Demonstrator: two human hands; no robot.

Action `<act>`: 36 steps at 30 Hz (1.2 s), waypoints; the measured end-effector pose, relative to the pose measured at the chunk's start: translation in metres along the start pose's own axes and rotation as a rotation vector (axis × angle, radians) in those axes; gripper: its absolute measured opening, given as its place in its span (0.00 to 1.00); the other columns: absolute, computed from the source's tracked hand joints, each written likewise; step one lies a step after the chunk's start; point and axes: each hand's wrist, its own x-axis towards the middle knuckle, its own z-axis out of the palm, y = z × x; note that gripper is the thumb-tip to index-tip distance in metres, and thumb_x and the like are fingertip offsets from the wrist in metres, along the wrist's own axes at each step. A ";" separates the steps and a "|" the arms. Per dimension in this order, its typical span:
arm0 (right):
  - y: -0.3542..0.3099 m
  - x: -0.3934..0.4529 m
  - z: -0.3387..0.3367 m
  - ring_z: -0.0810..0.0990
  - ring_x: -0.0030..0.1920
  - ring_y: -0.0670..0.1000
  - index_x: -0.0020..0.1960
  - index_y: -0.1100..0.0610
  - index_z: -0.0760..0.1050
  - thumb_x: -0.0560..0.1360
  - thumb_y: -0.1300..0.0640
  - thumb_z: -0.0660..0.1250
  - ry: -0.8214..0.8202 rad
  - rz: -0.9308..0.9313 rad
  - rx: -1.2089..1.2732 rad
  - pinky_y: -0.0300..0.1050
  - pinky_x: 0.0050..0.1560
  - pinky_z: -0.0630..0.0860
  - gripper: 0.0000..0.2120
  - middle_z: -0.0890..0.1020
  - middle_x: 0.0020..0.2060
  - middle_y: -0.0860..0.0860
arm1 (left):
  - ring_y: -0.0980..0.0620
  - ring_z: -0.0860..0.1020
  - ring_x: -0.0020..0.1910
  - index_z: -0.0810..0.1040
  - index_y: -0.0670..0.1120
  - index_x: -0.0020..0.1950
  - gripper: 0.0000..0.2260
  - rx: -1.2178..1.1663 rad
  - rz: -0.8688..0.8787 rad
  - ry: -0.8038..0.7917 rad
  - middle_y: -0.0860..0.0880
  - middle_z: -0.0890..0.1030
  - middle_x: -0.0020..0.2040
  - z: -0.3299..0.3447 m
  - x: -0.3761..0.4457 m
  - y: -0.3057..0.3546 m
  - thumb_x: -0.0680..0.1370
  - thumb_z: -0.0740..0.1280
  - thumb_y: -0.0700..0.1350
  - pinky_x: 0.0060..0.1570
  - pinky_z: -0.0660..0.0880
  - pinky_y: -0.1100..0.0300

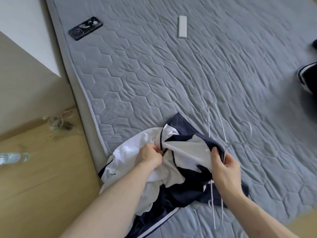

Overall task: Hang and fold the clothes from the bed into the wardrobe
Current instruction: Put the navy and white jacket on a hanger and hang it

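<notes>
Early going, I judge: the navy-and-white zip jacket (171, 162) lies bunched at the near edge of the grey quilted bed (171, 74), pinched by left hand (151, 156) and right hand (224, 166); thin white wire hangers (217, 127), seemingly unused, lie just right; more dark clothing (308, 78) waits far right.

Both forearms bare, reaching forward over the bed's near edge. Left hand (151, 156) curled, fingertips pinching the jacket (185, 152) at its zipper. Right hand (224, 166) grips its dark fabric, thumb on top.
</notes>
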 end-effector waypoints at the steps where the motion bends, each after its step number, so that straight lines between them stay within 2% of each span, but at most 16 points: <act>1: 0.001 0.004 -0.006 0.72 0.32 0.48 0.40 0.62 0.73 0.82 0.46 0.65 0.040 -0.003 -0.029 0.48 0.34 0.69 0.21 0.75 0.30 0.49 | 0.46 0.79 0.47 0.83 0.49 0.51 0.06 0.014 -0.013 0.007 0.48 0.85 0.53 0.000 -0.001 -0.001 0.79 0.70 0.49 0.45 0.71 0.59; 4: 0.000 0.019 -0.024 0.74 0.35 0.51 0.41 0.61 0.74 0.82 0.49 0.64 0.135 0.026 -0.098 0.50 0.38 0.70 0.18 0.77 0.32 0.51 | 0.44 0.81 0.51 0.81 0.48 0.50 0.06 0.115 -0.034 0.045 0.47 0.84 0.52 -0.006 -0.009 -0.012 0.81 0.68 0.49 0.44 0.72 0.58; 8: -0.017 0.036 -0.038 0.72 0.35 0.51 0.43 0.62 0.76 0.83 0.51 0.64 0.210 0.047 -0.103 0.47 0.35 0.69 0.16 0.76 0.33 0.51 | 0.46 0.80 0.45 0.81 0.48 0.50 0.11 0.314 -0.050 0.038 0.48 0.84 0.48 -0.028 -0.027 -0.042 0.82 0.66 0.54 0.41 0.73 0.56; 11: -0.046 0.038 -0.030 0.68 0.32 0.48 0.39 0.59 0.73 0.83 0.51 0.63 0.263 0.042 0.003 0.48 0.35 0.66 0.17 0.72 0.31 0.49 | 0.46 0.80 0.43 0.80 0.50 0.45 0.11 0.365 -0.106 -0.009 0.50 0.81 0.42 -0.035 -0.047 -0.072 0.80 0.66 0.56 0.40 0.74 0.56; 13: -0.072 0.035 -0.019 0.67 0.31 0.48 0.37 0.57 0.70 0.83 0.51 0.63 0.293 0.045 0.103 0.46 0.35 0.65 0.17 0.71 0.31 0.48 | 0.47 0.81 0.43 0.81 0.50 0.46 0.09 0.335 -0.174 -0.019 0.50 0.83 0.43 -0.041 -0.064 -0.095 0.80 0.67 0.54 0.43 0.78 0.56; 15: -0.098 0.029 -0.010 0.68 0.32 0.48 0.41 0.62 0.72 0.83 0.50 0.63 0.272 0.034 0.172 0.45 0.35 0.66 0.18 0.71 0.32 0.49 | 0.45 0.82 0.48 0.81 0.47 0.46 0.06 0.334 -0.205 -0.026 0.47 0.84 0.47 -0.049 -0.082 -0.114 0.78 0.67 0.48 0.50 0.81 0.52; 19: -0.148 0.006 -0.012 0.71 0.30 0.45 0.45 0.65 0.76 0.81 0.48 0.68 -0.029 -0.036 0.205 0.39 0.31 0.69 0.18 0.74 0.31 0.51 | 0.45 0.80 0.54 0.74 0.49 0.46 0.06 0.334 -0.147 -0.071 0.47 0.81 0.54 -0.069 -0.109 -0.099 0.74 0.69 0.48 0.55 0.79 0.54; 23: -0.188 -0.032 -0.033 0.83 0.39 0.54 0.47 0.60 0.84 0.79 0.48 0.72 -0.403 -0.083 0.241 0.50 0.41 0.79 0.14 0.86 0.41 0.61 | 0.55 0.73 0.63 0.68 0.53 0.71 0.35 0.034 0.087 -0.039 0.58 0.72 0.64 -0.089 -0.119 -0.041 0.69 0.75 0.62 0.63 0.72 0.59; 25: -0.209 -0.053 -0.047 0.86 0.41 0.54 0.48 0.58 0.85 0.80 0.50 0.72 -0.526 -0.071 0.301 0.46 0.41 0.81 0.12 0.87 0.43 0.60 | 0.64 0.75 0.58 0.67 0.55 0.74 0.35 -0.154 0.176 -0.052 0.65 0.74 0.63 -0.101 -0.125 -0.002 0.70 0.74 0.60 0.58 0.72 0.67; 26: -0.219 -0.062 -0.055 0.86 0.41 0.53 0.48 0.58 0.86 0.80 0.51 0.72 -0.569 -0.063 0.321 0.44 0.40 0.81 0.11 0.88 0.43 0.59 | 0.66 0.77 0.53 0.71 0.57 0.71 0.28 -0.228 0.211 -0.082 0.66 0.78 0.59 -0.107 -0.127 0.017 0.72 0.72 0.57 0.55 0.75 0.67; 28: -0.239 -0.078 -0.073 0.85 0.39 0.51 0.46 0.58 0.85 0.80 0.51 0.73 -0.628 -0.070 0.304 0.42 0.38 0.79 0.10 0.87 0.40 0.55 | 0.58 0.83 0.49 0.79 0.59 0.61 0.17 -0.305 0.252 -0.133 0.56 0.86 0.51 -0.118 -0.133 0.049 0.73 0.68 0.54 0.52 0.81 0.56; 30: -0.258 -0.091 -0.095 0.83 0.38 0.50 0.44 0.58 0.84 0.78 0.49 0.73 -0.675 -0.093 0.262 0.44 0.39 0.77 0.12 0.85 0.37 0.54 | 0.49 0.82 0.47 0.79 0.53 0.57 0.14 -0.427 0.192 -0.149 0.46 0.85 0.50 -0.130 -0.138 0.073 0.72 0.70 0.47 0.48 0.79 0.52; 31: -0.267 -0.098 -0.106 0.82 0.37 0.50 0.43 0.57 0.84 0.77 0.48 0.73 -0.696 -0.099 0.247 0.44 0.39 0.76 0.13 0.84 0.36 0.53 | 0.49 0.81 0.49 0.76 0.51 0.58 0.17 -0.470 0.138 -0.157 0.45 0.83 0.52 -0.137 -0.142 0.081 0.70 0.72 0.43 0.48 0.79 0.52; 33: -0.285 -0.110 -0.129 0.80 0.36 0.51 0.41 0.57 0.83 0.76 0.47 0.73 -0.727 -0.115 0.221 0.44 0.38 0.76 0.14 0.82 0.35 0.52 | 0.50 0.81 0.50 0.78 0.48 0.58 0.21 -0.461 0.126 -0.199 0.48 0.84 0.52 -0.151 -0.154 0.089 0.67 0.76 0.45 0.51 0.80 0.52; 35: -0.301 -0.121 -0.153 0.80 0.36 0.52 0.41 0.60 0.82 0.76 0.46 0.74 -0.715 -0.135 0.186 0.46 0.38 0.75 0.16 0.81 0.35 0.54 | 0.52 0.78 0.39 0.81 0.48 0.43 0.11 -0.342 0.194 -0.181 0.54 0.81 0.38 -0.168 -0.178 0.092 0.68 0.76 0.53 0.41 0.75 0.56; 36: -0.309 -0.126 -0.166 0.79 0.35 0.52 0.40 0.60 0.81 0.76 0.47 0.75 -0.684 -0.148 0.161 0.46 0.37 0.75 0.17 0.81 0.34 0.54 | 0.52 0.73 0.34 0.77 0.50 0.36 0.11 -0.303 0.224 -0.105 0.56 0.75 0.31 -0.179 -0.191 0.092 0.70 0.74 0.53 0.36 0.69 0.57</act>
